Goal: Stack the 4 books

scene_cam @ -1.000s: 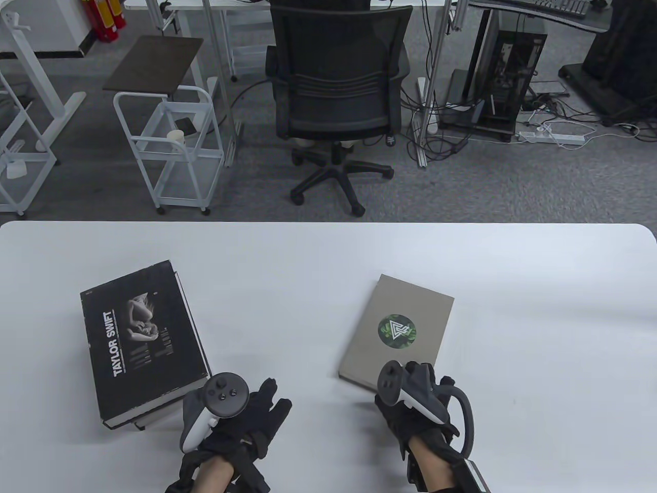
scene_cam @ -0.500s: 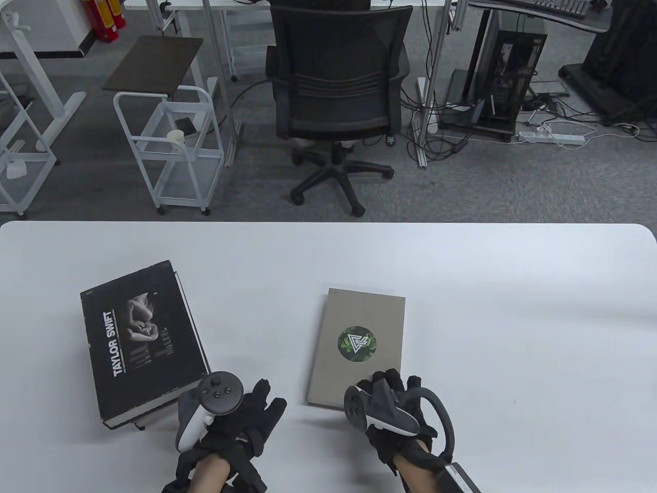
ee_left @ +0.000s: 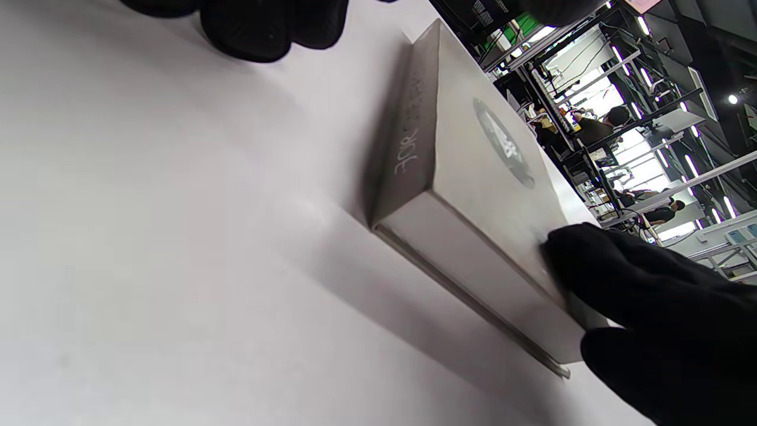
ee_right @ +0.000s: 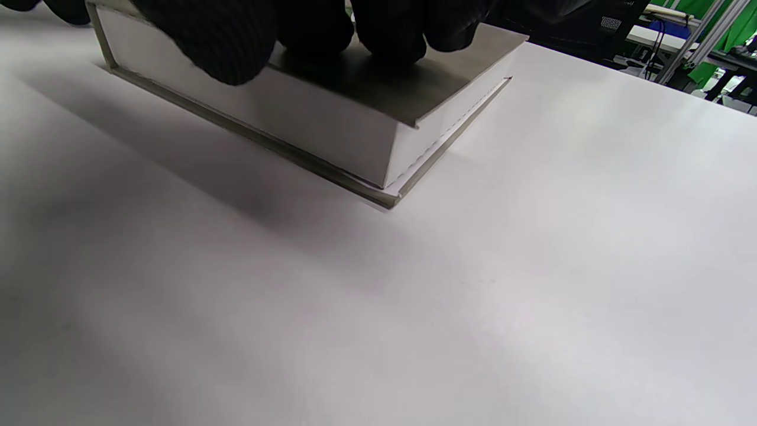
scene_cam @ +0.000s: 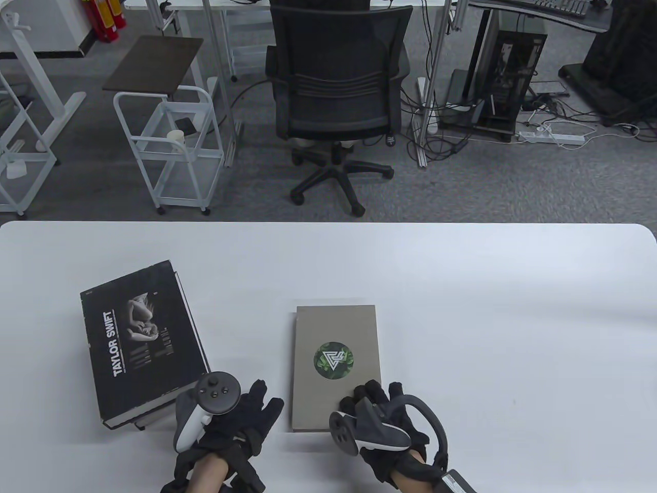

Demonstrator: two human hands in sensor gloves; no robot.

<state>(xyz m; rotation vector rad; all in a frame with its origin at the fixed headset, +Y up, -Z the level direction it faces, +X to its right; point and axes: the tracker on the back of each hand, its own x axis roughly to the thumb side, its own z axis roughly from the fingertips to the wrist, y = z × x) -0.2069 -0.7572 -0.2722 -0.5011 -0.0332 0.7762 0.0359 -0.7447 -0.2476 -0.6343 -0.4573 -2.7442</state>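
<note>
A grey book (scene_cam: 336,328) with a round green emblem lies flat on the white table (scene_cam: 513,334), near the middle. My right hand (scene_cam: 367,393) grips its near end, fingers (ee_right: 236,35) on the cover (ee_right: 414,83) and thumb at the page edge. It also shows in the left wrist view (ee_left: 473,177), with the right glove (ee_left: 650,296) on it. A black "Taylor Swift" book (scene_cam: 143,339) tops a stack at the left; the edge of a lower book (scene_cam: 149,418) shows beneath it. My left hand (scene_cam: 262,400) rests open on the table between stack and grey book, touching neither.
The table's far edge borders a floor with a black office chair (scene_cam: 339,92) and a white cart (scene_cam: 169,144). Bare table surface stretches to the right of the grey book and behind both books.
My right hand has slid the grey book left and nearer, turning it from tilted to nearly straight. It now lies close beside my left hand, which barely moved.
</note>
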